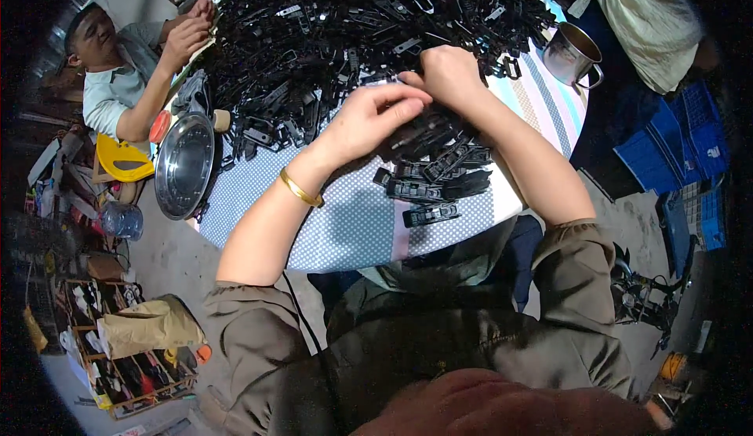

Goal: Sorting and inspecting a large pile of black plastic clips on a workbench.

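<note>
My left hand point(375, 121), with a gold bangle on its wrist, reaches over the table, its thumb and fingertips drawn together beside my right hand. My right hand point(452, 78) is curled closed, back upward, at the near edge of a large heap of black plastic parts point(337, 24). The fingertips of both hands meet; whatever they grip is hidden or too small to name. Close below the hands lies a smaller group of long black slotted parts point(435, 179), some of it blurred. One more black part point(431, 214) lies nearest to me.
A patterned cloth point(337, 228) covers the round-edged table. At the left edge sits a steel bowl point(186, 161); a steel mug point(571, 53) stands at the right. Across on the left, a person point(118, 83) has both hands at the heap. A loaded rack point(129, 350) stands lower left.
</note>
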### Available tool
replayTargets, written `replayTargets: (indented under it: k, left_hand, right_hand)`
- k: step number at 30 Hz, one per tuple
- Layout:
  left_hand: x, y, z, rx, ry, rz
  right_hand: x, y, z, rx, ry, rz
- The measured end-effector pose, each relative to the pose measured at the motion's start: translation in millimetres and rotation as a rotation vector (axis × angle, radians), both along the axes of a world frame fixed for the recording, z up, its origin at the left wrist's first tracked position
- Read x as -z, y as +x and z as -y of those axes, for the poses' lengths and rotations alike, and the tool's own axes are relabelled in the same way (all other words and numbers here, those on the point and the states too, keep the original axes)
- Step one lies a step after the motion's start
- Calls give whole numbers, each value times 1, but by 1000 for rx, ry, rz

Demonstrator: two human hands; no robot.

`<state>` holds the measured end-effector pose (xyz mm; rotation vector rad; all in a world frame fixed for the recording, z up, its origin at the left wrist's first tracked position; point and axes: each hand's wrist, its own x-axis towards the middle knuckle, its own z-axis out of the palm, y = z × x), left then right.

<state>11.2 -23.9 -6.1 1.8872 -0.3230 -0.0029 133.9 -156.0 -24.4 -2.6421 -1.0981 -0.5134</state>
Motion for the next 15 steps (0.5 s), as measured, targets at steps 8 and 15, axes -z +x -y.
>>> replayTargets:
  k: [8,15]
  left_hand:
    - [8,11,-7,-292,-484,-325]
    - [16,12,-13,-263,-785,-352]
  right_hand:
    - [-39,-1,27,80,204,-456]
    - [-16,-42,0,-354,338,-148]
